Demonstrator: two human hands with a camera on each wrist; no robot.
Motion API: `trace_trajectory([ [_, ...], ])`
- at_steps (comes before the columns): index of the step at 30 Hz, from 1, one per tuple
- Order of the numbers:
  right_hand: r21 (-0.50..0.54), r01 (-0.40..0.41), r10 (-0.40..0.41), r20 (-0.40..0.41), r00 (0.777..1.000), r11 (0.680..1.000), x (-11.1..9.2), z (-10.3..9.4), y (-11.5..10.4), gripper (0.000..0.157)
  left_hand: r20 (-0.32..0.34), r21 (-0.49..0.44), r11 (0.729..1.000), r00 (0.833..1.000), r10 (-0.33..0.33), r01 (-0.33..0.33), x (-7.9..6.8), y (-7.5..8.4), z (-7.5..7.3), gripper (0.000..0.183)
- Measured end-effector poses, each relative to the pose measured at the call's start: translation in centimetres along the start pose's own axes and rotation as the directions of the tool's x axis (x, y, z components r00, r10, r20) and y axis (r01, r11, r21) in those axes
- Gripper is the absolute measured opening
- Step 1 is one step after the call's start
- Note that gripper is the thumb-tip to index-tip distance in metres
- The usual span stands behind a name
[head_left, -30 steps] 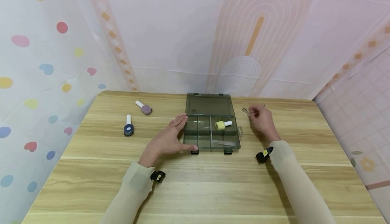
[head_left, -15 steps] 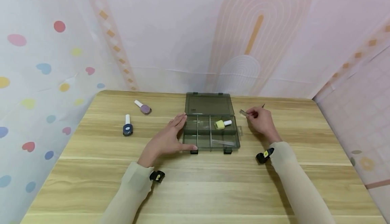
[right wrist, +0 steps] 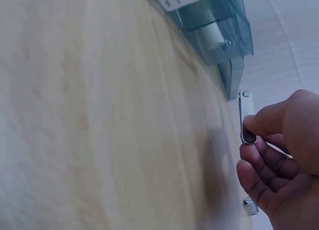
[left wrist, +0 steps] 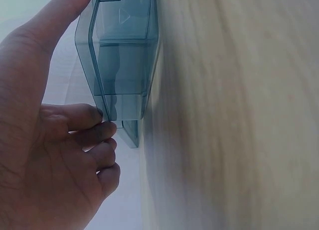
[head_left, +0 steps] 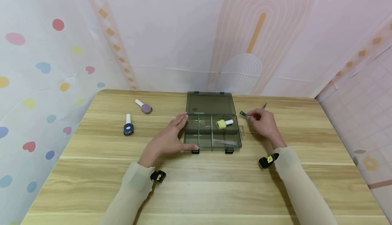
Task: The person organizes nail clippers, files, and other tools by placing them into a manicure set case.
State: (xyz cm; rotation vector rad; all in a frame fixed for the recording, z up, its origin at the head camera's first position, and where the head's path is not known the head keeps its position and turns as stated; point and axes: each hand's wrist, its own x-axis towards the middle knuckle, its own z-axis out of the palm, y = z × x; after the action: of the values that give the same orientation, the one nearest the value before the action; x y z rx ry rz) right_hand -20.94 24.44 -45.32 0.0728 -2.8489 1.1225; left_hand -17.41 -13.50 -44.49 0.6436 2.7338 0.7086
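Note:
A grey see-through compartment box (head_left: 212,149) lies with its lid (head_left: 210,103) folded back. My left hand (head_left: 166,140) holds its left end, thumb at the front corner and fingers at the rear corner. In the left wrist view the bent fingertips (left wrist: 105,128) touch the box's rim. To the right of the box, my right hand (head_left: 262,121) pinches a silver nail clipper (right wrist: 246,113) between thumb and fingers, held just off the box. A yellow nail polish bottle (head_left: 221,124) with a white cap and a clear flat strip (head_left: 225,142) lie in the right-hand compartments.
On the left of the table (head_left: 196,191) lie a purple nail polish bottle (head_left: 146,108) and a dark blue one (head_left: 128,129), both white-capped. Behind my right hand shows the tip of a thin dark tool (head_left: 264,106). A patterned cloth backdrop (head_left: 171,41) stands along the table's rear edge.
My right hand has shifted the nail clipper slightly left toward the box and turned it. More of the thin tool behind that hand shows. My left hand stays on the box.

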Motion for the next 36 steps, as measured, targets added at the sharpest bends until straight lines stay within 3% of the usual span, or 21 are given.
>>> trace_trajectory([
  [9, 0.052, 0.047, -0.047, 0.013, 0.999, 0.998, -0.8, 0.0, -1.4, 0.016, 0.005, -0.003, 1.000, 1.000, -0.005, 0.005, -0.1, 0.1, 0.0, 0.129],
  [18, 0.085, 0.144, -0.146, 0.020, 0.989, 0.986, -1.5, 0.3, -3.3, 0.012, 0.009, 0.004, 1.000, 1.000, -0.001, 0.001, 0.0, 0.1, 0.0, 0.129],
  [27, 0.110, 0.253, -0.257, 0.029, 0.966, 0.961, -2.2, 1.3, -5.4, 0.009, 0.005, -0.008, 1.000, 1.000, 0.008, -0.008, 0.0, 0.0, -0.1, 0.128],
  [36, 0.115, 0.318, -0.330, 0.106, 0.938, 0.941, -3.5, 2.4, -7.8, 0.011, 0.000, -0.009, 1.000, 1.000, 0.011, -0.011, 0.0, 0.0, -0.1, 0.128],
])
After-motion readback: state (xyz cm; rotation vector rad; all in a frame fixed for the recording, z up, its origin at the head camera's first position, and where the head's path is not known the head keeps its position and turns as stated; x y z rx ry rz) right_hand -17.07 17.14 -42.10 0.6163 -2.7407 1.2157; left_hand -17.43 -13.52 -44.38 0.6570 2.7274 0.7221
